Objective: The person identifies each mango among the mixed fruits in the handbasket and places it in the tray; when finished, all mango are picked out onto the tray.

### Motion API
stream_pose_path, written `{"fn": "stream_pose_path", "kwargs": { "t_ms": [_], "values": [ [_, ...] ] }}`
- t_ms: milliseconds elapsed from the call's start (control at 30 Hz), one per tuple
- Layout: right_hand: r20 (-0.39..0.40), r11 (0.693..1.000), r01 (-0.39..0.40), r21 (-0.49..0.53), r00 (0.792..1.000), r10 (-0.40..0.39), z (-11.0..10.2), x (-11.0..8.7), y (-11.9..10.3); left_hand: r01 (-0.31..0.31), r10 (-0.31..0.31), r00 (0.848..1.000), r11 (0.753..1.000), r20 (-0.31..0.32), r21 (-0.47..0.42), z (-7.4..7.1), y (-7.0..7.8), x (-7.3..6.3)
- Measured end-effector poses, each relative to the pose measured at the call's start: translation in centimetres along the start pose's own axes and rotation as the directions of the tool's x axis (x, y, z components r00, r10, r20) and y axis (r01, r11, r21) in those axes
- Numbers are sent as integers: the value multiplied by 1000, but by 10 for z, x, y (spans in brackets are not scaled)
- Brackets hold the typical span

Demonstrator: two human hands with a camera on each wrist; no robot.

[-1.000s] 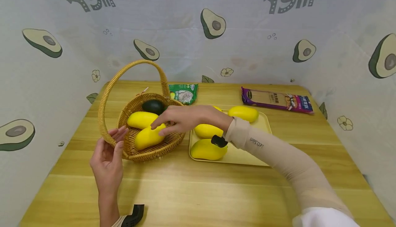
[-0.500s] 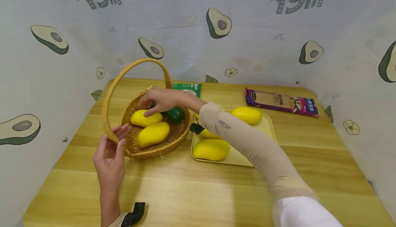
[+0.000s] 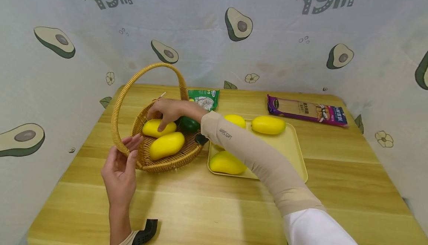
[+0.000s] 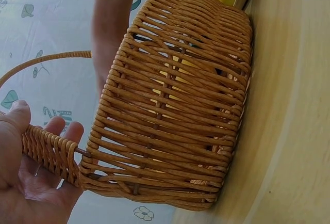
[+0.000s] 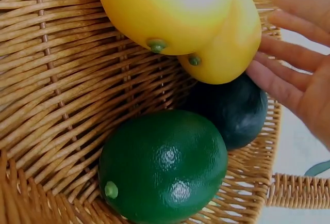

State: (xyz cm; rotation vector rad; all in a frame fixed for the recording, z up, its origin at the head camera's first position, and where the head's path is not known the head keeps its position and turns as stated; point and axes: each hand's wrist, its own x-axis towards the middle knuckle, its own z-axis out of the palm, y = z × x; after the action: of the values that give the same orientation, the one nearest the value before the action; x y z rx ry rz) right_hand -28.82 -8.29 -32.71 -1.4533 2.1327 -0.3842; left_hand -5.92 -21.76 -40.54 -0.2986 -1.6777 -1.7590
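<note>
Head view: left hand (image 3: 119, 172) is at the near-left foot of the handle (image 3: 115, 122) on the wicker basket (image 3: 174, 164), thumb one side, fingers the other. Left wrist cam agrees: thumb and fingers curled around the wrapped handle base, just beside the basket rim. Basket sits upright on the wood table (image 3: 200, 208), left of the tray (image 3: 302, 165). Right hand (image 3: 168, 111) reaches into the basket, palm down over the rear yellow fruit (image 3: 152, 128). Right wrist cam has its fingers extended and a bit spread, not wrapped around anything; tips sit right up against that fruit and a darker green fruit (image 5: 237, 113), can't confirm contact. Front yellow fruit (image 3: 167, 146) lies on the basket floor, near side. Glossy green fruit (image 3: 189, 124) lies at the basket's right side, partly behind the right forearm. Darker one is mostly hidden by the hand from above. Tray holds more yellow fruit: near-left fruit (image 3: 227, 162), far-left fruit (image 3: 235, 120), far-right fruit (image 3: 268, 125); another is mostly blocked by the beige sleeve (image 3: 260, 159). Green packet (image 3: 207, 99) lies flat behind the basket, toward its right; purple-ended noodle pack (image 3: 307, 110) lies far right, behind the tray. Backdrop is pale cloth (image 3: 200, 63) with avocado prints.
</note>
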Motion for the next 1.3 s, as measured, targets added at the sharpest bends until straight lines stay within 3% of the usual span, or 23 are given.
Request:
{"fn": "stream_pose_path", "kwargs": {
  "t_ms": [233, 400, 733, 1300],
  "values": [
    [48, 989, -135, -63, 989, 138, 3, 2, -7, -10, 10, 1000, 1000, 1, 6, 3, 2, 1],
    [82, 974, -172, -150, 979, 186, 7, 2, -9, -8, 8, 1000, 1000, 0, -8, 5, 1, 1],
    [89, 982, -105, -160, 989, 120, 7, -3, -4, -4, 4, 1000, 1000, 0, -24, 8, 1, 0],
    [-33, 999, -23, 45, 999, 24, -13, -39, -9, -11, 11, 1000, 999, -3, -35, 4, 3, -3]
  ]
}}
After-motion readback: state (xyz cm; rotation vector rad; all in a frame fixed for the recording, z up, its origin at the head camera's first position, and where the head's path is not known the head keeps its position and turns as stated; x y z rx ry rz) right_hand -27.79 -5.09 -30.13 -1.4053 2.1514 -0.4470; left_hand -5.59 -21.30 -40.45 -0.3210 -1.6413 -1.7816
